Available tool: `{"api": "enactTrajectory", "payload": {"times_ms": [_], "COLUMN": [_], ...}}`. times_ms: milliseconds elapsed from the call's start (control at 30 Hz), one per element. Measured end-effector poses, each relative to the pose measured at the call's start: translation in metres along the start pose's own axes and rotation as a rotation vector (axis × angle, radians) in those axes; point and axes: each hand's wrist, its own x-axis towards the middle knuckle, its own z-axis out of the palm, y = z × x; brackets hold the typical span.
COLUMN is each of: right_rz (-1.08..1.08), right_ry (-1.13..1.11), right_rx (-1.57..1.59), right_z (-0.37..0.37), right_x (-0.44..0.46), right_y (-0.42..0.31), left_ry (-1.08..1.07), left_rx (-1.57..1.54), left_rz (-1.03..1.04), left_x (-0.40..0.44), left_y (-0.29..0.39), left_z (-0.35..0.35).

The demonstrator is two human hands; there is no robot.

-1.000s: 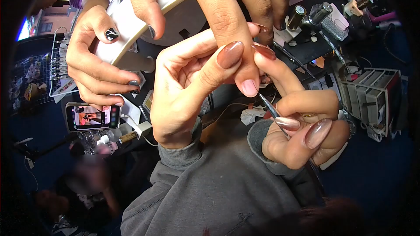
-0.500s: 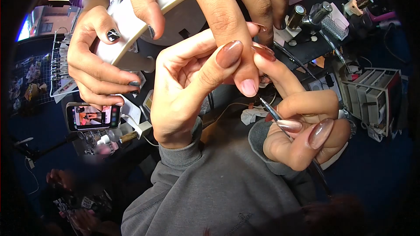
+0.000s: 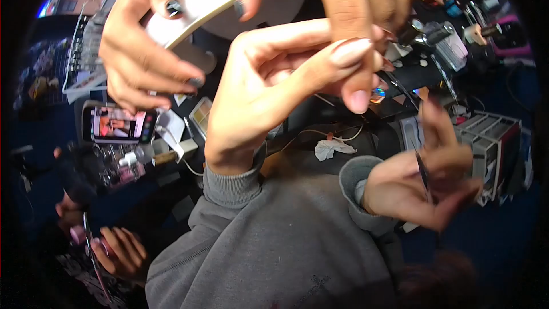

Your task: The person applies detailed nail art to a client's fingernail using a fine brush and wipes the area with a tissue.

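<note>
My left hand (image 3: 246, 91) pinches another person's finger (image 3: 349, 23) between thumb and fingers, just behind its tip. That finger points down and has a bare pink nail (image 3: 359, 100). Low on the right, apart from it, my right hand (image 3: 417, 180) is smeared by motion. It holds a thin dark nail brush (image 3: 422, 169), whose tip is too blurred to make out. The person's other hand (image 3: 143, 46), with dark painted nails, rests by the edge of a white curved stand (image 3: 200, 0).
A lit phone (image 3: 117, 125) lies at left near small bottles (image 3: 128, 160) and a palette (image 3: 201, 115). Crumpled tissue (image 3: 334, 147) sits below the held finger. Polish bottles (image 3: 437, 31) and a small drawer rack (image 3: 492, 154) stand at right. Another person's hands (image 3: 120, 249) show lower left.
My right hand has drawn the brush away from the held fingertip, down and to the right. My left hand keeps its pinch. The whole view has shifted somewhat.
</note>
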Motion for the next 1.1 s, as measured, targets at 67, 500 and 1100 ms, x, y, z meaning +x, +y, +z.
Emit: {"api": "enactTrajectory", "payload": {"times_ms": [67,500,1100], "right_rz": [-0.311,0.107,0.097], "right_ry": [-0.288,-0.531,-0.595], "right_rx": [-0.058,-0.803,-0.972], "right_z": [-0.026,-0.027,-0.021], "right_x": [-0.005,-0.065,-0.063], "right_y": [0.007,0.053,0.059], "left_ry": [0.013,0.082,0.061], "left_rx": [-0.010,-0.043,-0.114], "left_rz": [0.017,0.095,0.100], "left_x": [0.001,0.002,0.002], "left_y": [-0.002,-0.010,-0.013], "left_z": [-0.005,-0.010,-0.013]}}
